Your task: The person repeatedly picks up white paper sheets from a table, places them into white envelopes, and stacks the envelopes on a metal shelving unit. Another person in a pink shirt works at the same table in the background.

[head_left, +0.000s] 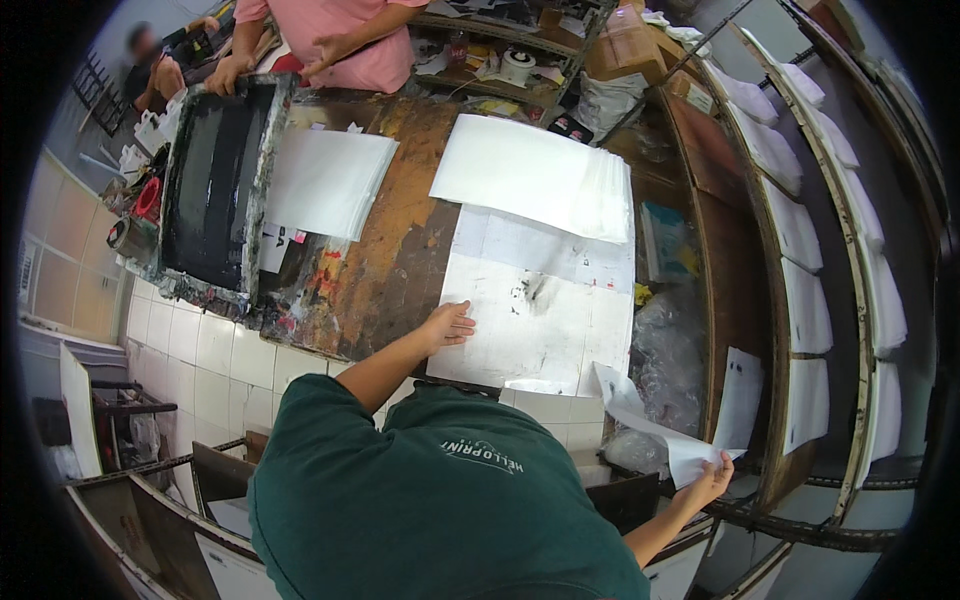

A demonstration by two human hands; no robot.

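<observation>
My left hand lies at the left edge of a smudged white board on the table, its fingers stretched out and holding nothing. Low on the right, my right hand pinches the end of a thin white sheet. The sheet curves up from my fingers, and its far corner reaches the board's near right corner. A thick stack of white sheets rests on the far part of the board. Beside my right hand, another white sheet with small dark marks lies on a wooden rack shelf.
A black-coated printing screen frame is tilted up at the table's left, gripped by a person in a pink shirt. A second paper stack lies beside it. Racks of sheets stand on the right, with clear plastic wrap nearer.
</observation>
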